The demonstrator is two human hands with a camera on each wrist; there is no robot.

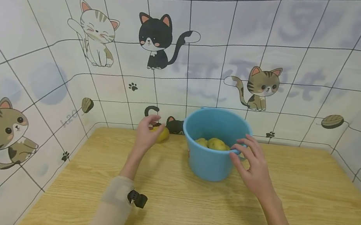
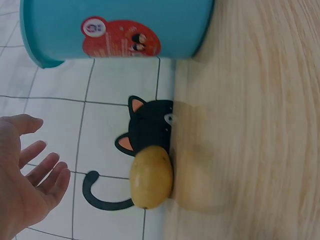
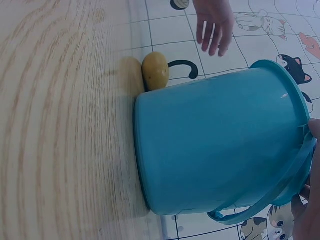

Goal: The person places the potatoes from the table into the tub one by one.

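A blue bucket (image 1: 211, 164) stands upright on the wooden table, with several potatoes (image 1: 216, 144) inside it. My right hand (image 1: 253, 167) is at the bucket's right side, its fingers bent over the rim and the thumb outside; the right wrist view shows only part of this hand (image 3: 306, 185). To the left of the bucket, a single potato (image 2: 151, 177) lies on the table against the wall. My left hand (image 1: 148, 133) hovers by that potato, fingers loosely spread and nothing held. A gap between this hand (image 2: 30, 175) and the potato shows in the left wrist view.
A white tiled-pattern wall (image 1: 207, 57) with cartoon cats rises behind the table (image 1: 159, 203) and along its sides. The bucket's blue carrying handle (image 3: 265, 200) hangs down its outside. A red label (image 2: 120, 39) is on the bucket.
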